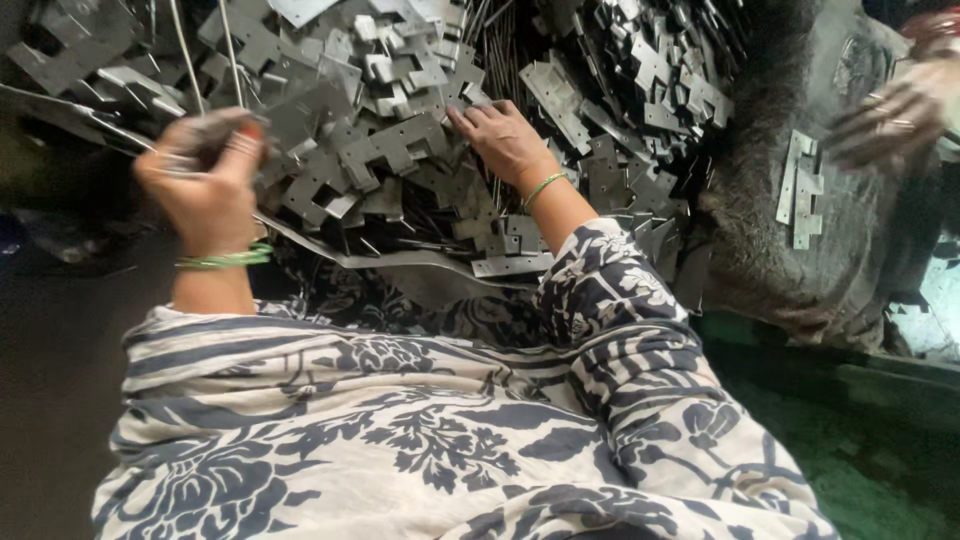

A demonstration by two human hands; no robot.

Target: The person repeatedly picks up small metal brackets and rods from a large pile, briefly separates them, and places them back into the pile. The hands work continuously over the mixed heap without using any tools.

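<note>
A big heap of grey stamped metal plates [400,150] fills the top of the view, spilling down toward the person's lap, which is draped in blue-and-white floral cloth [400,430]. The left hand [205,185], green bangles at the wrist, is raised over the heap's left side with its grip closed on a blurred grey metal piece [222,124] whose long axis cannot be told. The right hand [505,140] rests on the heap's middle, fingers spread narrowly and pressing flat plates, while another person's hand [895,115] hovers blurred at the far right near 3 loose plates [800,190] standing lengthwise.
</note>
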